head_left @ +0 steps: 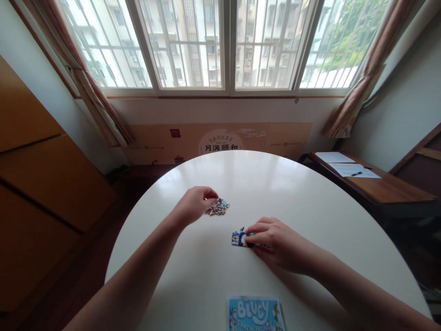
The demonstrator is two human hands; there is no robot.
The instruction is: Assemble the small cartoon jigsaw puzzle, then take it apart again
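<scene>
My left hand [196, 204] reaches to a small heap of loose jigsaw pieces [221, 208] on the white table. Its thumb and fingers are drawn together at the heap's left edge, and whatever lies between the tips is hidden. Nearer to me and to the right, my right hand [279, 241] is closed over a small, partly joined jigsaw puzzle [237, 238], mostly blue. Its fingertips touch the puzzle's middle, and the hand covers the right part. One piece juts up at the puzzle's far edge.
A blue box or booklet marked BLUEY [255, 315] lies at the near side of the round white table [193, 280]. Beyond the table's right edge stands a wooden desk [403, 188] with papers [354, 170] and a pen. Windows and a printed panel are ahead.
</scene>
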